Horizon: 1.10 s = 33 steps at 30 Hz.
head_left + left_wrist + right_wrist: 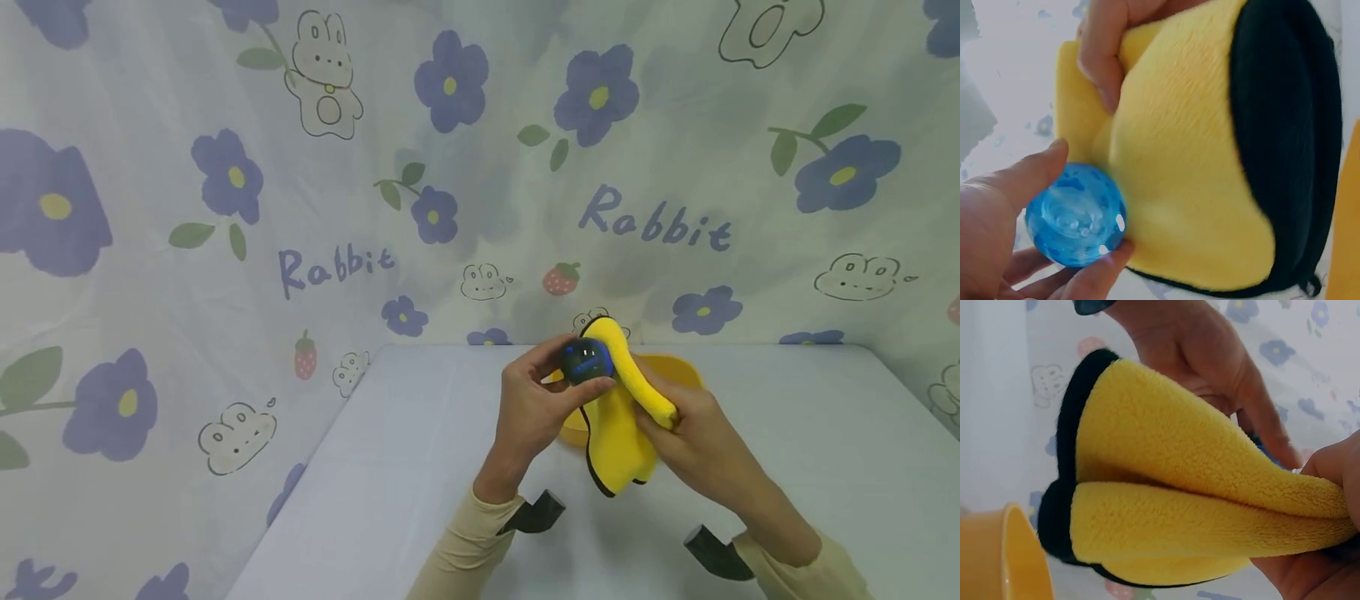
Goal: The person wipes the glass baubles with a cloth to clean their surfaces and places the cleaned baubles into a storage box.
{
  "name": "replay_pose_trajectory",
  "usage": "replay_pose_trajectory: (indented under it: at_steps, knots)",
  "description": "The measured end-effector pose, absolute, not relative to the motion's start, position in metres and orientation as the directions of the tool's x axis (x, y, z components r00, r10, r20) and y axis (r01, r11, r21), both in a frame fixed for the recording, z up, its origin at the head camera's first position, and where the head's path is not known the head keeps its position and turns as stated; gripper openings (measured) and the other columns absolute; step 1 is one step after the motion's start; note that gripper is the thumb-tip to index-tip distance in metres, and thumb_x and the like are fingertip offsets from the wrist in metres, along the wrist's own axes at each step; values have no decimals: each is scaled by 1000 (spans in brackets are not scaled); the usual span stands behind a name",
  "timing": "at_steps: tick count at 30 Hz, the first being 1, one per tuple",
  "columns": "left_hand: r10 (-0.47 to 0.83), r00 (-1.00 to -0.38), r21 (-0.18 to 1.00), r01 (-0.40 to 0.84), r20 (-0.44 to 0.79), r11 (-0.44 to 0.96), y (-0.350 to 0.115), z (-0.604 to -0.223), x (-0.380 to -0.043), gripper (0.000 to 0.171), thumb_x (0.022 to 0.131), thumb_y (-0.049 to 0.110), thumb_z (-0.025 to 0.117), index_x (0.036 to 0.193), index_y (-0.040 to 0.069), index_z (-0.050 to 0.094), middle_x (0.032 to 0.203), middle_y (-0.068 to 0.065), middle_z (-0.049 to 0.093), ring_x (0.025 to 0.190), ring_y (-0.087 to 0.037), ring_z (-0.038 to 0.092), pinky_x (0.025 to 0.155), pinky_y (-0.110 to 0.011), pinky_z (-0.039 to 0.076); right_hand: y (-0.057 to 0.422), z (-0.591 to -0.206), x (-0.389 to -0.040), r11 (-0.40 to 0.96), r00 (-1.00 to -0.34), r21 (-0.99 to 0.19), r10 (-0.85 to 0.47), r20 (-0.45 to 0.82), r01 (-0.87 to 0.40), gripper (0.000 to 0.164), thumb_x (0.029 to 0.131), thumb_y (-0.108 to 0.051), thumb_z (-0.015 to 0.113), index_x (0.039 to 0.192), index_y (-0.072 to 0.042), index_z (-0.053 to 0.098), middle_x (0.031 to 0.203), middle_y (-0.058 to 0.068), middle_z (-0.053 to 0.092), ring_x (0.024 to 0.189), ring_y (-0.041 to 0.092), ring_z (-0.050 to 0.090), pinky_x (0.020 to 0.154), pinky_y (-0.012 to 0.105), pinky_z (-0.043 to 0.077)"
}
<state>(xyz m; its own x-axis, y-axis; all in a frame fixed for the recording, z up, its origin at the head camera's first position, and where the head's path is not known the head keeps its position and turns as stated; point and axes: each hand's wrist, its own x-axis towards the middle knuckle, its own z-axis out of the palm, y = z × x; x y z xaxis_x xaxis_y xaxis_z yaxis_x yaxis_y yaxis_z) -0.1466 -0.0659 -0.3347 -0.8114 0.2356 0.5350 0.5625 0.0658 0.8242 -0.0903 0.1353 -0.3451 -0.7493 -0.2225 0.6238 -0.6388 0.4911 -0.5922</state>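
Note:
A see-through blue ball [1075,215], glassy and bubbled inside, sits between the thumb and fingers of my left hand [536,408]. From the head view the same ball [579,363] looks dark with blue patches. My right hand [705,437] grips a folded yellow cloth [618,433] with black edging, and its lower part hangs down. The cloth lies against the ball's right side. In the right wrist view the cloth [1160,444] hides most of the ball and part of my left hand's fingers.
Behind the hands, a yellow tub [682,369] stands on the white table [390,467], partly covered by the cloth. A curtain [495,167] printed with flowers and rabbits hangs at the back and left. Dark curved pieces [536,512] stick out at both wrists.

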Motion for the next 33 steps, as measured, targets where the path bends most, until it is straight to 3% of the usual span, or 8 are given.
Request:
replay_pose_trajectory:
  at_steps: [4,8,12,15,19,24,33]
  knots:
    - [241,-815,824,559,527,90,-67,-336,-149,55,82,30,89,130,13,69,124,-8,74,107,-16,75,90,-30,63,135,-343,-89,516,-745,-571,-230,626,-639,63,91,12,67,150,4,48,129,20,70,91,7,65,83,11,57]
    - [255,-815,821,559,520,114,-67,-337,-151,52,82,34,89,127,14,71,120,-6,75,105,-13,74,93,-28,62,136,-341,-86,543,-726,-536,-221,651,-646,65,88,15,68,149,4,50,127,20,72,88,8,65,82,11,56]
    - [273,-824,819,549,496,169,-67,-336,-150,51,81,30,90,126,14,72,119,-3,75,103,-10,72,92,-25,62,137,-339,-83,558,-690,-496,-207,694,-666,69,84,18,69,149,1,53,114,17,75,79,6,59,71,8,55]
    - [308,-827,820,538,470,193,-66,-336,-149,53,80,26,91,128,15,72,120,-1,76,103,-9,72,90,-24,62,137,-339,-83,568,-657,-457,-209,725,-684,75,81,20,72,149,-6,54,115,15,76,82,8,60,76,5,53]
    - [368,-816,827,533,446,178,-64,-338,-147,51,80,25,90,128,18,73,119,1,78,102,-7,73,90,-25,62,139,-338,-86,576,-611,-397,-238,755,-715,82,77,22,75,149,-13,56,133,14,71,107,12,69,99,0,44]
    - [421,-796,828,537,435,159,-63,-337,-144,45,80,25,90,122,19,75,113,1,79,96,-4,73,84,-26,64,143,-337,-91,523,-562,-363,-293,773,-771,85,75,26,72,149,-11,55,141,11,67,129,3,60,107,4,41]
    - [496,-760,827,546,420,136,-67,-324,-130,50,78,20,92,124,14,75,117,-4,75,96,-2,70,79,-26,65,151,-340,-97,475,-614,-444,-298,731,-760,80,80,26,65,150,-11,54,136,7,69,116,2,60,97,6,50]
